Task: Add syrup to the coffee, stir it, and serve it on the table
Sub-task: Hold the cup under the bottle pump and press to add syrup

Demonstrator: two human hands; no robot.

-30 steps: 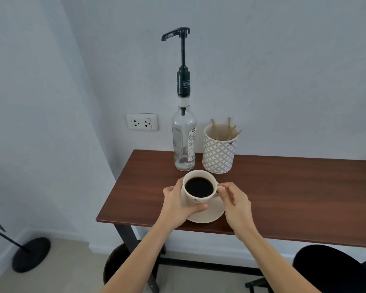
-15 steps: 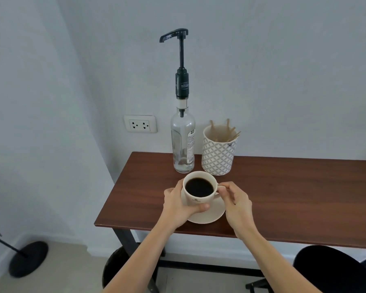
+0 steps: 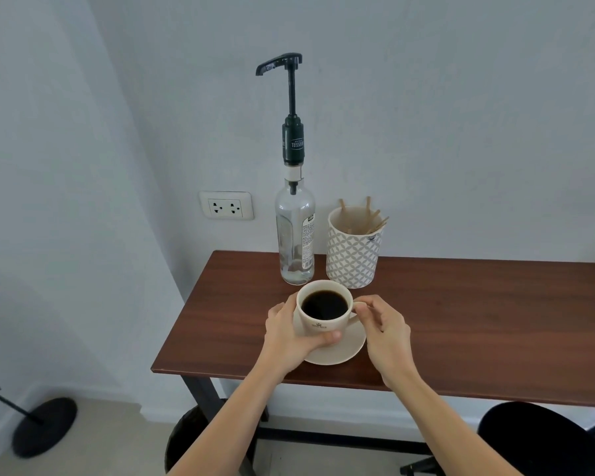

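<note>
A cream cup (image 3: 318,326) full of black coffee stands on a cream saucer (image 3: 344,352) near the front left of the brown table (image 3: 461,321). My left hand (image 3: 289,338) wraps round the cup's left side, thumb across its front. My right hand (image 3: 385,331) pinches the cup's handle. Just behind the cup stands a clear syrup bottle (image 3: 295,242) with a tall black pump (image 3: 291,108), its spout pointing left. Next to it a patterned holder (image 3: 352,255) contains several wooden stir sticks (image 3: 368,216).
The table stands against a white wall with a socket (image 3: 226,205) at the left. Black stools (image 3: 543,441) sit under and in front of the table. A black stand base (image 3: 43,426) lies on the floor at the far left.
Both hands keep their hold on the cup and saucer. The view has shifted slightly; nothing else has moved.
</note>
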